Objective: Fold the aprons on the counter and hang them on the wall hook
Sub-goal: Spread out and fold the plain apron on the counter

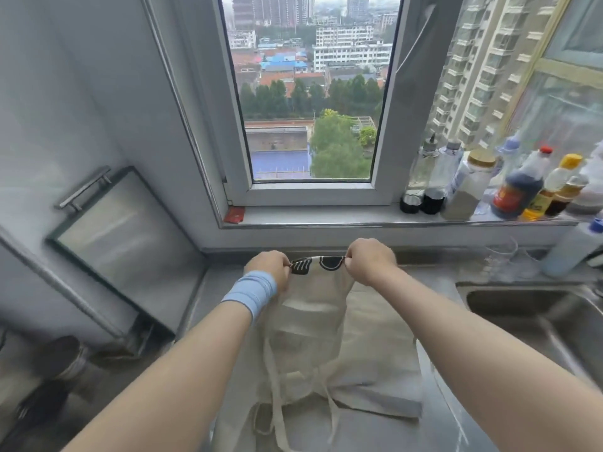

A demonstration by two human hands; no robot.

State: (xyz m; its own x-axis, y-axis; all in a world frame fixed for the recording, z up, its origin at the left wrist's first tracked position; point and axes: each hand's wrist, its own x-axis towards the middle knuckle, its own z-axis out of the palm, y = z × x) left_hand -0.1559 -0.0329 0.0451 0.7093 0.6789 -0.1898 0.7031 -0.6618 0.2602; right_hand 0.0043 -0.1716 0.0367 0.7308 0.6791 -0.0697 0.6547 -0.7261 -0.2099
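A cream apron (pixel 313 324) with a black printed pattern along its top edge hangs in front of me over the steel counter (pixel 440 288). My left hand (pixel 269 265), with a blue band on its wrist, pinches the top left corner. My right hand (pixel 370 259) pinches the top right corner. The top edge is stretched taut between them, lifted above the counter. The apron's lower part and its long ties (pixel 277 402) lie crumpled on the counter near me. More cream cloth (pixel 378 353) lies flat beneath. No wall hook is in view.
A steel sink (pixel 538 314) lies to the right. Several sauce and oil bottles (pixel 518 187) stand on the windowsill, a clear glass (pixel 501 256) below them. A glass board with a metal handle (pixel 107 230) leans on the left wall. The window (pixel 310 93) is straight ahead.
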